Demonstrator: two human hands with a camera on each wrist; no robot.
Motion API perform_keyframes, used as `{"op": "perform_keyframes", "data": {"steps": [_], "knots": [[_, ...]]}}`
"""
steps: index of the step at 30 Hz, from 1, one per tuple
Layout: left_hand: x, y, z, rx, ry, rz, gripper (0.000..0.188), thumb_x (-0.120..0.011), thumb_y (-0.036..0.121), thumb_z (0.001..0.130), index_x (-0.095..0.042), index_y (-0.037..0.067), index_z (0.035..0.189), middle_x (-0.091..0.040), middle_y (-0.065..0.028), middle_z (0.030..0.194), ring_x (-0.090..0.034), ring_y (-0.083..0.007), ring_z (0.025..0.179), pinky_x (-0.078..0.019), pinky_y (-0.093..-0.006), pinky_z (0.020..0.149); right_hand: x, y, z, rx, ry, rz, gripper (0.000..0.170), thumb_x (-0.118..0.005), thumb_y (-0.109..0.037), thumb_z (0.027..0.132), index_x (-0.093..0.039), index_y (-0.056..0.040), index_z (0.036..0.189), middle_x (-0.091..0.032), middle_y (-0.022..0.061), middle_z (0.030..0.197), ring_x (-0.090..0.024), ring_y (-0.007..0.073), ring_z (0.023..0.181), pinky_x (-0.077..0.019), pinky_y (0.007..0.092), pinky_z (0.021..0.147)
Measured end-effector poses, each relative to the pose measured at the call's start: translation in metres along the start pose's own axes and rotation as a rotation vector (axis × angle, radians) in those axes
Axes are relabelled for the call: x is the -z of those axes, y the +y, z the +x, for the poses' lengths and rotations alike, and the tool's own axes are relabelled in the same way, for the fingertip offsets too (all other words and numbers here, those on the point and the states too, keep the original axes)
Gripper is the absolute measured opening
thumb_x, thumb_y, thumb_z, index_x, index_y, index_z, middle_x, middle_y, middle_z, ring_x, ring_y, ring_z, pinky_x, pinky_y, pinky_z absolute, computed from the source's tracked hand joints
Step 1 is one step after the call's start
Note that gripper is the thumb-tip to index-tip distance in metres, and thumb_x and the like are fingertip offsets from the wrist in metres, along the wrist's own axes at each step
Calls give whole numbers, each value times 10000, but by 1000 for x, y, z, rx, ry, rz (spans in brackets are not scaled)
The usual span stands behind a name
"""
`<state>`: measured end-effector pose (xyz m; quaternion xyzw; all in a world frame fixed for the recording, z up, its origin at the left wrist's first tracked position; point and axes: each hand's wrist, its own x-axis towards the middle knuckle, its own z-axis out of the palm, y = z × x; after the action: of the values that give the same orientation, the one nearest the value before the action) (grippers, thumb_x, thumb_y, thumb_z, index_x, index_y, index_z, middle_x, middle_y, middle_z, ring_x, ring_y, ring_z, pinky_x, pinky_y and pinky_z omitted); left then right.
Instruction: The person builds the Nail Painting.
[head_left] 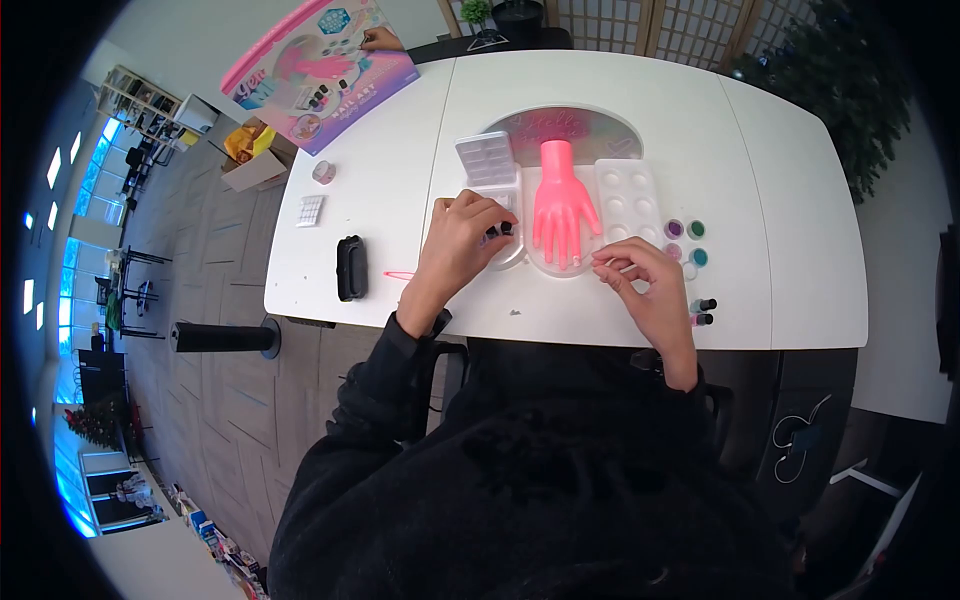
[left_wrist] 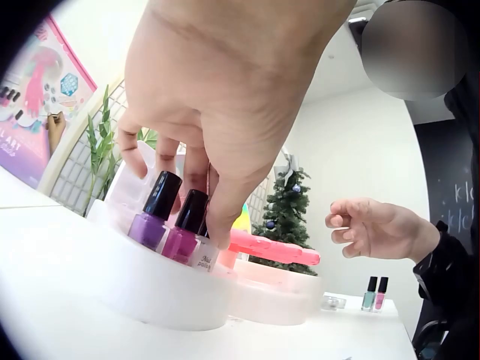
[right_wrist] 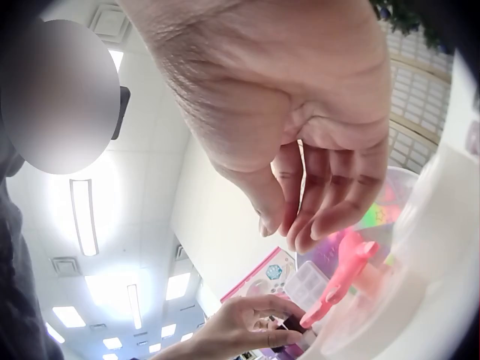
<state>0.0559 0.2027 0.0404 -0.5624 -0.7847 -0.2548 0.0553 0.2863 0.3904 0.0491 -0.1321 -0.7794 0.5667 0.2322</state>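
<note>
My left hand (head_left: pixel 460 240) reaches down over the left part of the white nail set. In the left wrist view its thumb and fingers pinch a clear bottle (left_wrist: pixel 205 256), whose cap they cover; purple (left_wrist: pixel 148 231) and magenta (left_wrist: pixel 181 244) bottles with black caps stand beside it in the white holder (left_wrist: pixel 165 296). A pink model hand (head_left: pixel 562 205) lies palm-side unclear on the centre stand, fingers toward me. Just right of its fingertips, my right hand (head_left: pixel 650 290) hovers with fingers loosely bent; the right wrist view shows nothing between thumb and fingers (right_wrist: pixel 322 202).
A white palette (head_left: pixel 628 195) lies right of the model hand, with several small pots (head_left: pixel 697 229) and two bottles (head_left: pixel 704 312) beyond. On the left are a black tray (head_left: pixel 351 268), a pink clip-like piece (head_left: pixel 398 275), a white sheet (head_left: pixel 310 210) and the product box (head_left: pixel 320 75).
</note>
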Motion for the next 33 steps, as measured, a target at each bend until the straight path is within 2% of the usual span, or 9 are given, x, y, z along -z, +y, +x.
{"op": "perform_keyframes", "data": {"steps": [9, 14, 16, 19, 22, 26, 28, 30, 33], "knots": [[14, 12, 3, -63, 35, 22, 365, -893, 191, 807, -767, 148, 1147, -738, 18, 1118, -658, -221, 1032, -423, -387, 889, 16, -7, -9, 29, 55, -67, 130, -793, -29, 950, -787, -16, 1080, -756, 64, 1014, -703, 140, 836, -536, 264, 716], [22, 25, 12, -127, 154, -9, 218, -844, 110, 857, -781, 113, 1066, -729, -15, 1103, -651, -238, 997, -411, -373, 878, 77, -27, -29, -34, 325, -345, 126, -805, 8, 910, -784, -26, 1030, -766, 73, 1007, -711, 164, 816, -545, 292, 706], [22, 37, 15, -152, 163, -41, 181, -820, 62, 865, -782, 114, 1035, -727, -10, 1067, -645, -221, 984, -400, -368, 878, 104, -17, -46, -120, 285, -502, 245, -837, 25, 840, -786, -58, 1064, -746, 43, 1074, -707, 211, 936, -575, 336, 795], [20, 49, 19, -220, 168, -81, 170, -813, 45, 863, -786, 115, 1016, -732, -6, 1020, -646, -211, 974, -397, -363, 871, 121, 1, -67, -197, -20, -734, 454, -921, -53, 718, -775, -117, 1143, -656, 5, 1219, -616, 272, 1169, -553, 391, 1001], [15, 58, 24, -283, 196, -94, 183, -821, 48, 853, -780, 138, 1008, -730, 40, 1007, -649, -177, 950, -384, -359, 861, 104, 12, -73, -307, 91, -760, 459, -941, -98, 705, -779, -133, 1134, -656, 17, 1201, -625, 272, 1172, -558, 396, 992], [15, 65, 24, -299, 184, -146, 164, -809, 22, 852, -782, 107, 990, -738, 3, 960, -670, -184, 826, -431, -343, 751, 91, 24, -66, -411, 45, -747, 317, -896, -50, 752, -755, -93, 1033, -666, 78, 1108, -688, 324, 969, -579, 425, 857], [15, 66, 24, -305, 182, -184, 158, -805, 9, 850, -783, 91, 984, -739, -13, 936, -676, -187, 764, -459, -337, 698, 92, 33, -67, -310, 86, -717, 231, -864, -19, 779, -727, -56, 961, -670, 108, 1004, -687, 347, 881, -567, 434, 803], [12, 67, 21, -287, 182, -307, 134, -801, -5, 861, -783, 59, 977, -733, -40, 882, -672, -201, 662, -499, -334, 593, 97, 39, -64, -182, 23, -690, 251, -892, -10, 786, -710, -29, 957, -683, 84, 930, -670, 229, 777, -567, 342, 734], [12, 71, 19, -248, 141, -375, 112, -815, 18, 876, -780, 44, 979, -726, -59, 863, -677, -211, 643, -531, -332, 586, 92, 27, -55, -239, -35, -503, 249, -883, 3, 774, -698, -23, 937, -665, 111, 905, -670, 262, 772, -556, 374, 709]]}}
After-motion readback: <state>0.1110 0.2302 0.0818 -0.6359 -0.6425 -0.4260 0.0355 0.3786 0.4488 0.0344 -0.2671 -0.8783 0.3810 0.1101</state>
